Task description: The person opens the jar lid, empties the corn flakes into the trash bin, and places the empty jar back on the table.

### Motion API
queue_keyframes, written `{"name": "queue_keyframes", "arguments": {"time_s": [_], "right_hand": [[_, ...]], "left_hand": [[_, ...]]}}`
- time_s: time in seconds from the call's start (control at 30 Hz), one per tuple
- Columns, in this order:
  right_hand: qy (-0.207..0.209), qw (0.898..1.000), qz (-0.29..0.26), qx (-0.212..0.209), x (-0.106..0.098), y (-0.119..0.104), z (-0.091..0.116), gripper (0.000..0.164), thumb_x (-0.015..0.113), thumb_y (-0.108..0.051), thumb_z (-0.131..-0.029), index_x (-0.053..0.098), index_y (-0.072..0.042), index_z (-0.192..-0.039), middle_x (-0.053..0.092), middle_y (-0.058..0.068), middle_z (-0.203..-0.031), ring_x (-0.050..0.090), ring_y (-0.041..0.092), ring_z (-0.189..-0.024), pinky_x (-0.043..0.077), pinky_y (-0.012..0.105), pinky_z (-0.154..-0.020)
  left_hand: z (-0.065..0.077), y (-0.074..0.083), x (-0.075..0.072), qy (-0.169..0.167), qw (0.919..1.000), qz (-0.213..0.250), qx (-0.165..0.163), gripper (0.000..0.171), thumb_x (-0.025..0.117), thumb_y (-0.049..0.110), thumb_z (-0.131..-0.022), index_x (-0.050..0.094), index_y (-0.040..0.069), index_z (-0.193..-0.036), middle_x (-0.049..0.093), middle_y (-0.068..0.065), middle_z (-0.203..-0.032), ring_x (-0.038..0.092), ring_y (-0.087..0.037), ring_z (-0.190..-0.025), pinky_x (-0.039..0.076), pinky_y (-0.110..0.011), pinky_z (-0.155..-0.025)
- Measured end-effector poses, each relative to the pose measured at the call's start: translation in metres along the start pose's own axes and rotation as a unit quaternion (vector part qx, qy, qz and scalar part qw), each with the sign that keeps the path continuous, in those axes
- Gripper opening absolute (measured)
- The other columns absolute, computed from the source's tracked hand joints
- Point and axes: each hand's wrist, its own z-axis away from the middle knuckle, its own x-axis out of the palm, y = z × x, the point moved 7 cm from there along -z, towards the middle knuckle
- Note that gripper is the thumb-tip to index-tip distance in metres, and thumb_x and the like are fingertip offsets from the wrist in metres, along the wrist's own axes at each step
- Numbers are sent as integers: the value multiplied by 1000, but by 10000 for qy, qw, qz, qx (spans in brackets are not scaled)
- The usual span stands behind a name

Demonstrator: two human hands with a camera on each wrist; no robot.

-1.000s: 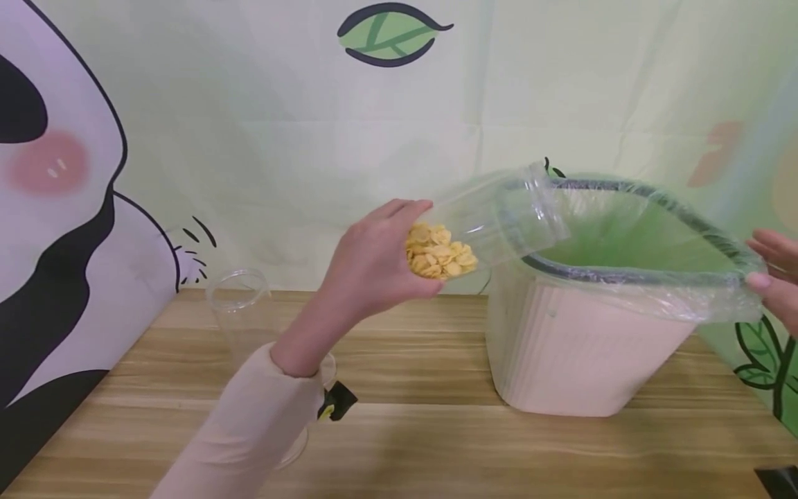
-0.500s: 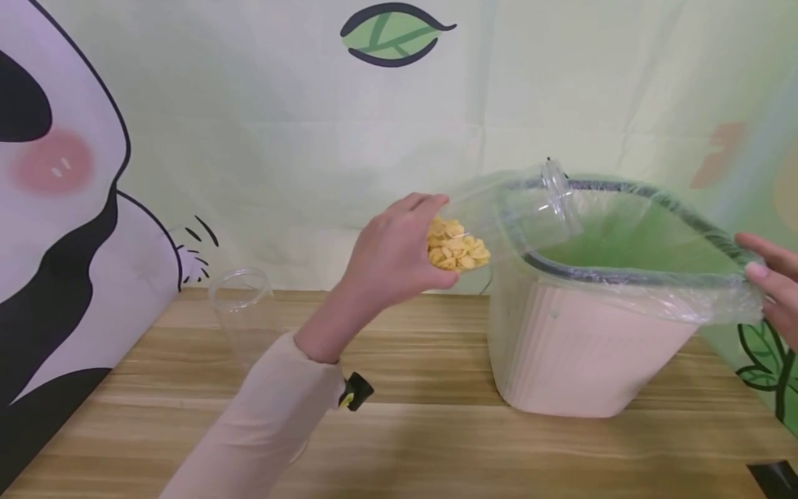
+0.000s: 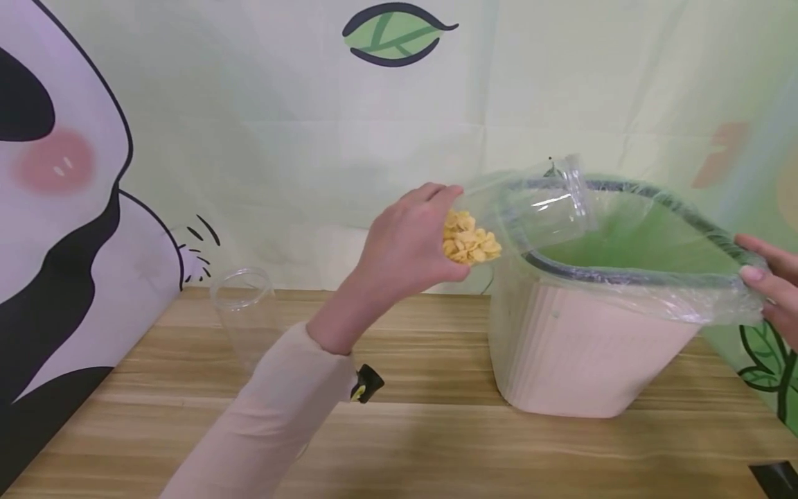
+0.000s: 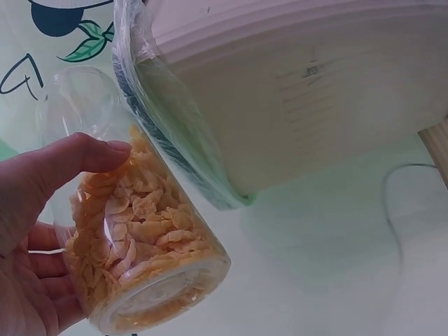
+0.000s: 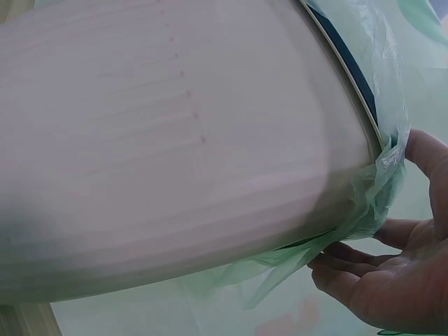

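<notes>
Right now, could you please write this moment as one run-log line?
left grip: holds tilted clear jar | contents: corn flakes | jar mouth: above bin opening | right grip: holds bin's liner

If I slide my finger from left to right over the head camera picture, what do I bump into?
Panda picture → clear cup nobody is holding → left hand → yellow flakes → bin → right hand.
</notes>
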Motion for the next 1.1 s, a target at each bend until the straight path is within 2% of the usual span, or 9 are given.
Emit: {"name": "queue_keyframes", "arguments": {"time_s": [0.1, 0.2, 0.3, 0.47, 0.6, 0.63, 0.8, 0.93, 1.1], "right_hand": [[57, 10000, 31, 37, 0, 1, -1, 61, 46, 0, -92, 18, -10, -145, 28, -3, -142, 53, -8, -86, 42, 3, -67], [80, 9999, 88, 78, 1, 0, -1, 61, 45, 0, -92, 16, -9, -145, 17, -5, -149, 52, -9, -86, 41, 3, -67], [68, 9994, 314, 99, 2, 0, -1, 61, 45, -2, -93, 15, -9, -146, 15, -6, -150, 51, -11, -88, 39, 1, -68], [55, 9935, 1132, 126, 1, -1, 0, 61, 44, -6, -95, 13, -13, -146, 15, -6, -149, 46, -16, -90, 34, 1, -70], [70, 9928, 1185, 142, 1, -1, 1, 61, 44, -6, -95, 12, -13, -146, 13, -6, -150, 45, -16, -91, 33, 1, -71], [76, 9908, 1340, 162, 1, -1, 1, 60, 43, -7, -95, 12, -14, -146, 8, -7, -151, 44, -16, -94, 33, 1, -74], [156, 9857, 1663, 241, 2, -2, 2, 60, 42, -9, -96, 11, -14, -146, 5, -10, -151, 42, -17, -95, 32, 2, -82], [181, 9894, 1420, 225, 1, -2, 0, 60, 44, -7, -95, 12, -12, -146, 8, -6, -151, 45, -17, -89, 34, 2, -73], [166, 9925, 1188, 223, 1, -1, -1, 61, 45, -7, -94, 13, -11, -146, 10, -3, -151, 47, -16, -87, 35, 1, -70]], "left_hand": [[-2, 2, -1, -31, 9999, -110, -18, 78, 75, 33, -66, 43, 10, -134, 49, -4, -130, 49, -18, -112, 49, -30, -81], [-5, 4, -1, -31, 9998, -187, -3, 78, 74, 33, -66, 43, 10, -134, 49, -3, -130, 49, -17, -111, 49, -29, -80], [-7, 7, -2, -8, 9996, -262, 43, 78, 75, 32, -66, 43, 9, -134, 49, -3, -130, 49, -17, -111, 49, -29, -80], [-11, 14, -5, 105, 9987, -465, 195, 76, 74, 27, -66, 43, 7, -133, 49, -3, -128, 49, -17, -109, 51, -28, -75], [-13, 18, -5, 157, 9975, -632, 273, 75, 75, 25, -66, 44, 7, -132, 50, -3, -127, 49, -16, -108, 52, -27, -71], [-14, 19, -5, 176, 9972, -668, 288, 75, 75, 25, -66, 44, 7, -132, 50, -3, -127, 49, -16, -108, 52, -26, -71], [-16, 24, -6, 292, 9955, -815, 373, 75, 76, 24, -66, 45, 7, -132, 50, -3, -127, 49, -17, -108, 52, -26, -71], [-18, 28, -7, 320, 9939, -973, 408, 73, 74, 22, -67, 45, 8, -131, 50, -2, -127, 49, -16, -108, 52, -26, -70], [-22, 32, -5, 223, 9895, -1364, 435, 71, 72, 23, -70, 43, 8, -133, 49, -2, -128, 49, -16, -112, 51, -24, -72]]}}
